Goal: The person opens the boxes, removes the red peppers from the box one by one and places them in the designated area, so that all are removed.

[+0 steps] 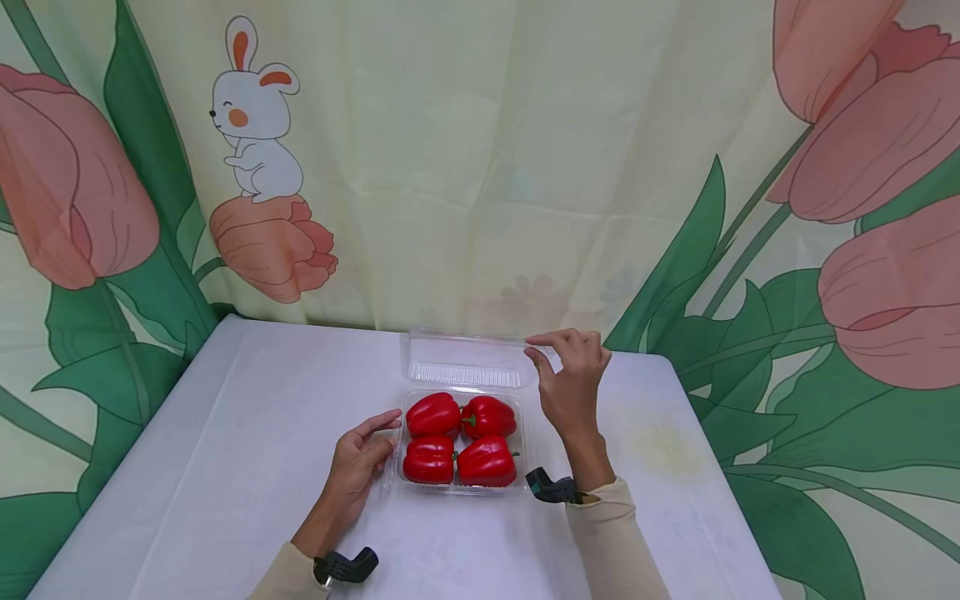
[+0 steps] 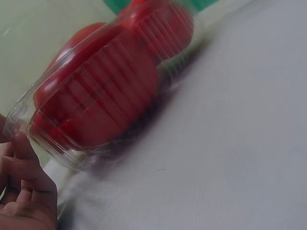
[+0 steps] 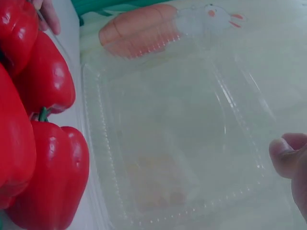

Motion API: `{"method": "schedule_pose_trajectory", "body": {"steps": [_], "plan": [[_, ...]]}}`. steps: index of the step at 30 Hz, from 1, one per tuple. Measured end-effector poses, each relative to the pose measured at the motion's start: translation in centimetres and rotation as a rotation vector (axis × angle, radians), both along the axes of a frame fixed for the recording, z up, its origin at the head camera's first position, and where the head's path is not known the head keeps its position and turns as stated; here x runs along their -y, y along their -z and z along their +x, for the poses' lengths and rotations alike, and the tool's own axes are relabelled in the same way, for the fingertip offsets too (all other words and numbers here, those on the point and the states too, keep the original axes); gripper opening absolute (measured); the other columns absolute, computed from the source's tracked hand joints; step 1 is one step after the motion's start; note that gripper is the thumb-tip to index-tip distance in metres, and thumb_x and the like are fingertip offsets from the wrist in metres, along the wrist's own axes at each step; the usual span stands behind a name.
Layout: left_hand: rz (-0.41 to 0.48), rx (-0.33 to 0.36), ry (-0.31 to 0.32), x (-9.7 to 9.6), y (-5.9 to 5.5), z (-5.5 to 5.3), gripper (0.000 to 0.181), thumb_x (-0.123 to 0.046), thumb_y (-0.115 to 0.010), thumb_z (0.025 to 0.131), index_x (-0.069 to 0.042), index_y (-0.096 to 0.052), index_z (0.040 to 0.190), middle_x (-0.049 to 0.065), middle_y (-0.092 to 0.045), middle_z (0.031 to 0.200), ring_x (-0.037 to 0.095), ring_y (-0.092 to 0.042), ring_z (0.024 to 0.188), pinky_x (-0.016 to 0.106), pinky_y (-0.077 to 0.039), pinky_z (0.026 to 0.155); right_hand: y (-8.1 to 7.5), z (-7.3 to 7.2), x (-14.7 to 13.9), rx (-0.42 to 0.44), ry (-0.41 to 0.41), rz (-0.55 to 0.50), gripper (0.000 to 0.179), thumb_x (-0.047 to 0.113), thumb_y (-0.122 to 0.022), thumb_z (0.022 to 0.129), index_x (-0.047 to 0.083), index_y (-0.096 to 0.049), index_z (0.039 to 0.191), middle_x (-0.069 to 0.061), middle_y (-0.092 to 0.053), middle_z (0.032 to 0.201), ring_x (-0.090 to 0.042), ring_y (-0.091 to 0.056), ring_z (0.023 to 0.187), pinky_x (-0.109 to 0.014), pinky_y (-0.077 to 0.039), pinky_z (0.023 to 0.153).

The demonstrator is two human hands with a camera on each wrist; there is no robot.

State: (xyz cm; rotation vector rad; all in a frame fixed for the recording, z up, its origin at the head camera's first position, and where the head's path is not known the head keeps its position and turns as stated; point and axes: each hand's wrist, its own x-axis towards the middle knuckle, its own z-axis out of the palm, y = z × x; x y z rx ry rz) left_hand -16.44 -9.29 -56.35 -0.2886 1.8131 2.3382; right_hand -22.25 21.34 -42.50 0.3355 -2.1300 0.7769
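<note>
Several red bell peppers (image 1: 487,461) lie in a clear plastic container (image 1: 461,490), two rows deep. Its hinged clear lid (image 1: 465,358) stands raised at the far side. My left hand (image 1: 358,458) is at the container's left side. In the left wrist view, the fingers (image 2: 24,148) of that hand pinch the container's rim at a corner. At the lid's right edge, my right hand (image 1: 573,375) holds the lid between thumb and index finger. The right wrist view shows the thumb (image 3: 283,153) beside the lid (image 3: 168,124); the exact contact is hard to make out.
A white cloth (image 1: 262,467) covers the table under the container. Behind the table's far edge hangs a curtain (image 1: 465,167) printed with tulips and a rabbit. A faint yellowish stain (image 1: 663,446) marks the cloth at the right.
</note>
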Motion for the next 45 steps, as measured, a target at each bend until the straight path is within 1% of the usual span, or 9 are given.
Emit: {"method": "schedule_pose_trajectory", "body": {"steps": [3,10,18,25,29,36,40,44,45], "plan": [[0.007,-0.002,0.000,0.0,0.0,-0.1,0.049,-0.004,-0.070,0.098,-0.016,-0.063,0.145,0.009,-0.061,0.140,0.014,-0.055,0.086,0.017,-0.049,0.067,0.3,-0.4,-0.6,0.034,0.006,-0.028,0.023,0.010,-0.088,0.087,0.011,-0.082,0.110,-0.012,-0.075,0.108,-0.033,-0.054,0.107,-0.057,-0.030,0.094],[0.010,0.017,-0.002,-0.1,0.1,-0.1,0.048,-0.005,-0.071,0.098,-0.017,-0.064,0.145,0.010,-0.062,0.143,0.016,-0.055,0.087,0.018,-0.050,0.068,1.1,-1.3,-1.7,0.095,0.009,-0.137,0.031,0.018,-0.084,0.092,0.010,-0.073,0.119,-0.011,-0.076,0.107,-0.030,-0.056,0.109,-0.055,-0.030,0.098],[0.022,0.018,-0.012,-0.1,0.2,-0.2,0.050,-0.008,-0.074,0.097,-0.018,-0.064,0.145,0.008,-0.062,0.143,0.016,-0.057,0.089,0.017,-0.051,0.070,1.7,-2.3,-1.6,0.132,-0.016,-0.257,0.032,0.018,-0.082,0.094,0.005,-0.065,0.118,-0.013,-0.069,0.106,-0.031,-0.057,0.109,-0.054,-0.031,0.101],[0.027,0.018,-0.004,-0.3,0.2,-0.1,0.051,-0.009,-0.076,0.096,-0.017,-0.063,0.145,0.008,-0.062,0.144,0.016,-0.057,0.089,0.017,-0.051,0.070,2.4,-3.2,-1.9,0.156,-0.017,-0.311,0.024,0.016,-0.082,0.093,0.006,-0.068,0.110,-0.011,-0.068,0.103,-0.029,-0.056,0.106,-0.051,-0.031,0.100],[0.021,0.031,-0.018,-0.2,0.1,0.0,0.052,-0.011,-0.078,0.095,-0.019,-0.064,0.145,0.006,-0.062,0.144,0.016,-0.057,0.087,0.016,-0.050,0.069,2.7,-3.4,-1.8,0.189,-0.024,-0.322,0.021,0.016,-0.081,0.095,0.008,-0.070,0.110,-0.012,-0.067,0.104,-0.030,-0.055,0.106,-0.049,-0.033,0.098],[0.000,0.035,-0.019,-0.3,0.1,-0.1,0.051,-0.011,-0.076,0.096,-0.019,-0.064,0.145,0.007,-0.063,0.144,0.017,-0.056,0.087,0.017,-0.051,0.070,3.4,-3.8,-1.8,0.260,-0.009,-0.324,0.021,0.015,-0.080,0.096,0.010,-0.075,0.116,-0.009,-0.071,0.112,-0.025,-0.057,0.110,-0.047,-0.042,0.099],[-0.008,0.033,-0.020,-0.3,0.2,-0.1,0.050,-0.010,-0.075,0.097,-0.019,-0.064,0.145,0.008,-0.063,0.143,0.017,-0.056,0.088,0.017,-0.051,0.070,3.9,-4.2,-2.1,0.278,-0.027,-0.297,0.025,0.014,-0.079,0.096,0.011,-0.077,0.121,-0.008,-0.076,0.117,-0.025,-0.058,0.111,-0.046,-0.045,0.099],[-0.009,0.029,-0.019,-0.3,0.2,-0.1,0.050,-0.009,-0.074,0.097,-0.019,-0.064,0.145,0.008,-0.063,0.143,0.017,-0.056,0.089,0.018,-0.051,0.070,4.3,-4.9,-2.3,0.298,-0.066,-0.261,0.030,0.006,-0.079,0.095,0.014,-0.076,0.123,-0.009,-0.078,0.120,-0.027,-0.059,0.112,-0.046,-0.045,0.097],[-0.007,0.030,-0.020,-0.3,0.2,0.0,0.050,-0.009,-0.074,0.097,-0.019,-0.064,0.145,0.008,-0.063,0.143,0.017,-0.056,0.088,0.018,-0.051,0.070,4.4,-5.0,-2.3,0.305,-0.080,-0.258,0.031,0.004,-0.079,0.095,0.014,-0.076,0.124,-0.009,-0.078,0.120,-0.028,-0.059,0.112,-0.048,-0.046,0.097]]}}
